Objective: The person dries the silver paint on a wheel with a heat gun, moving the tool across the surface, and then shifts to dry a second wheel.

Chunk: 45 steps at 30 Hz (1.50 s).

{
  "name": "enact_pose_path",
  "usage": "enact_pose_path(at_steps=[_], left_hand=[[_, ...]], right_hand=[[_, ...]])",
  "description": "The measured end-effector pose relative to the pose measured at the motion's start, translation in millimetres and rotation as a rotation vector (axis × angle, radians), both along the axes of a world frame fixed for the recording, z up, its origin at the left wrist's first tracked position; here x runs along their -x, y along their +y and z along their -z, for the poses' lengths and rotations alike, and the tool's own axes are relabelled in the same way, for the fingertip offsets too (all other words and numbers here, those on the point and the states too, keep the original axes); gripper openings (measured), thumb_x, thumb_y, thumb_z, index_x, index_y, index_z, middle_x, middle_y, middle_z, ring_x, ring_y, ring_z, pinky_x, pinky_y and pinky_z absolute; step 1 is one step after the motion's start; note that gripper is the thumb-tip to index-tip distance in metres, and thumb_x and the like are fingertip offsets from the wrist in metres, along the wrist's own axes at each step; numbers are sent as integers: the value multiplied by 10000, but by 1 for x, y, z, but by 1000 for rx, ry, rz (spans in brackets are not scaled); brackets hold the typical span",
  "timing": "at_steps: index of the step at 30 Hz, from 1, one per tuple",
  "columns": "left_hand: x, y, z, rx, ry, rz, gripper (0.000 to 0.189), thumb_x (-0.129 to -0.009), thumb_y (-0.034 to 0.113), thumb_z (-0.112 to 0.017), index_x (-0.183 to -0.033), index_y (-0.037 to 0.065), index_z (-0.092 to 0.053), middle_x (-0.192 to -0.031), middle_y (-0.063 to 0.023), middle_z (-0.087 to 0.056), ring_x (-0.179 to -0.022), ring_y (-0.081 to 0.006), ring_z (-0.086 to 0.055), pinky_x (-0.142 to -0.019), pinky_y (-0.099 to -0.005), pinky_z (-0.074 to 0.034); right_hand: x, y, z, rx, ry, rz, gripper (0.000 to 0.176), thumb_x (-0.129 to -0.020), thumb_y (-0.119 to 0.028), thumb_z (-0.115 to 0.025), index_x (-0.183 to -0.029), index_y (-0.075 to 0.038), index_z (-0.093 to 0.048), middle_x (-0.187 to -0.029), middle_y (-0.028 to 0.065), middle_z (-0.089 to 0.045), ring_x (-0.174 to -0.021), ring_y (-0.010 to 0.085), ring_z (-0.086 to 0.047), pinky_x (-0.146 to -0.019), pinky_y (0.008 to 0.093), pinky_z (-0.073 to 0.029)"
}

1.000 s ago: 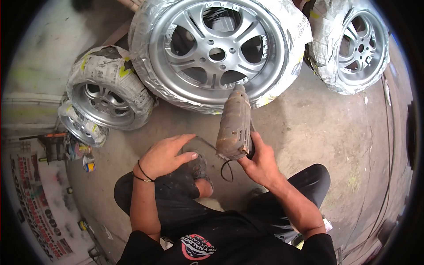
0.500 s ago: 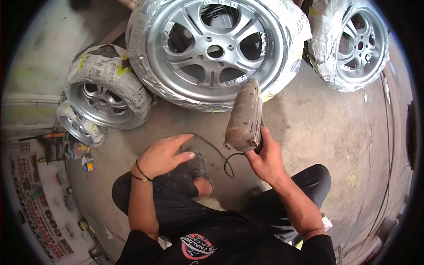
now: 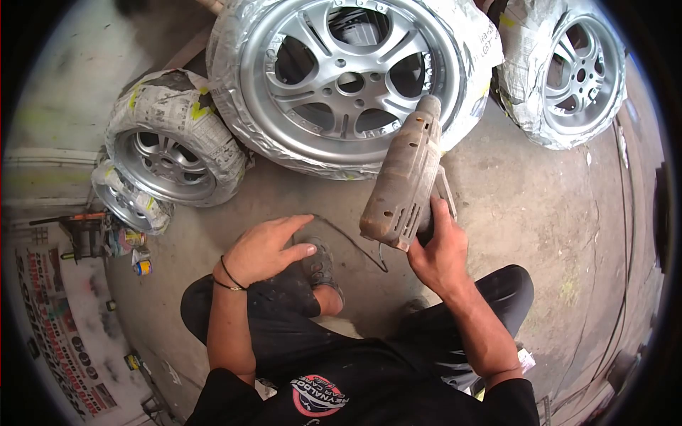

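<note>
A worn, brownish heat gun (image 3: 403, 177) is held by its handle in my right hand (image 3: 442, 252), its nozzle tilted up toward the lower right rim of a large silver wheel (image 3: 344, 106). Paper and tape cover the tire around that wheel. My left hand (image 3: 264, 250), with a dark band at the wrist, hangs over my left knee. Its fingers are apart and nothing is in them. A thin dark cord (image 3: 348, 238) curves between the two hands.
Paper-wrapped silver wheels stand at the left (image 3: 165, 167), far left (image 3: 128, 202) and upper right (image 3: 579, 78). A printed banner (image 3: 67, 334) and small cans (image 3: 142, 267) are at the left. My shoe (image 3: 317, 266) rests on the concrete floor (image 3: 526, 213).
My right hand has shifted slightly right and turned the heat gun, whose nozzle is now higher and further right. The cord has changed its curve. My left hand has stayed in place.
</note>
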<state>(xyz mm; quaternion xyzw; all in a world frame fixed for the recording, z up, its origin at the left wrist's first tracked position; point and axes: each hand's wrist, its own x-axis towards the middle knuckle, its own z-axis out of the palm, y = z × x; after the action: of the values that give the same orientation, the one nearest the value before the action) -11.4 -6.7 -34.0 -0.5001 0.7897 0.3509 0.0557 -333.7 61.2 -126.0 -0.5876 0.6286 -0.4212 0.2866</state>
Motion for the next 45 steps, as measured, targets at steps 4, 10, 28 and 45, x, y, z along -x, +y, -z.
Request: enact_pose_path(at_steps=[4, 10, 28, 45], left_hand=[[0, 0, 0, -7, -20, 1, 604, -1039, 363, -768, -1518, 19, -638, -1395, -239, -736, -1284, -427, -701, -1089, -467, -555], [9, -5, -3, 1, -2, 25, 603, -1039, 371, -764, -1514, 20, -642, -1396, -236, -736, -1284, -429, -700, -1089, -468, -554], [15, -14, 6, 36, -18, 74, 585, -1029, 376, -765, -1486, 29, -655, -1339, -242, -749, -1247, -450, -706, -1056, -494, -562], [13, -9, -3, 33, -76, 66, 606, -1025, 415, -759, -1495, 47, -656, -1368, -238, -745, -1268, -434, -705, -1086, -502, -561]], right_hand=[[2, 0, 1, 97, 37, 6, 615, -870, -114, -853, -1407, 36, -595, -947, 250, -735, -754, 397, -754, -654, 470, -589], [3, 2, 4, 24, 25, -18, 625, -880, -129, -849, -1422, 34, -584, -960, 260, -741, -768, 396, -759, -661, 471, -591], [-2, 18, 6, -101, -171, -255, 688, -870, -257, -905, -1394, 31, -564, -989, 272, -747, -924, 472, -773, -780, 502, -613], [-9, 10, -3, -34, -319, -350, 570, -891, -116, -849, -1415, 2, -655, -1239, 178, -776, -1089, 363, -787, -928, 413, -619]])
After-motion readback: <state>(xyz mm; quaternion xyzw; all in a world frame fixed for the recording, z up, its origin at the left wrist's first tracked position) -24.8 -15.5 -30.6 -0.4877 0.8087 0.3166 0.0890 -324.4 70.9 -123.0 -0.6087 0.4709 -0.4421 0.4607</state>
